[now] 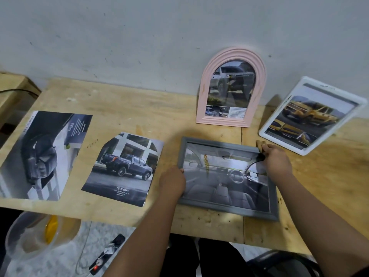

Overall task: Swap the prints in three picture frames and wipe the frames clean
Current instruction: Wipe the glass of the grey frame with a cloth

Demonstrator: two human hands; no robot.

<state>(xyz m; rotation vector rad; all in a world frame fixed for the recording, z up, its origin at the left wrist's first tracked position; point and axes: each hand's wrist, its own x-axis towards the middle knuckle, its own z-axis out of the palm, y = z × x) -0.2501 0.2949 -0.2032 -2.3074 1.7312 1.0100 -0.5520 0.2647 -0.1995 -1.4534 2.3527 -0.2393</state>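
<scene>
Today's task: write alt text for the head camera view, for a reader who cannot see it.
The left hand holds a grey frame on a wooden table while the right hand grips a tan cloth at its far corner. A pink arched frame and a white frame stand behind; two loose prints lie left.

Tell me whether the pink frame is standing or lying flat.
Standing. The pink frame rests on its base on the table, arched top uppermost, against the wall.

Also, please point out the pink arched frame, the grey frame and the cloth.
pink arched frame (203, 100), head view, on its left moulding.
grey frame (229, 208), head view, on its bottom rail.
cloth (259, 144), head view, on the tan fold at the frame's far right corner.
</scene>
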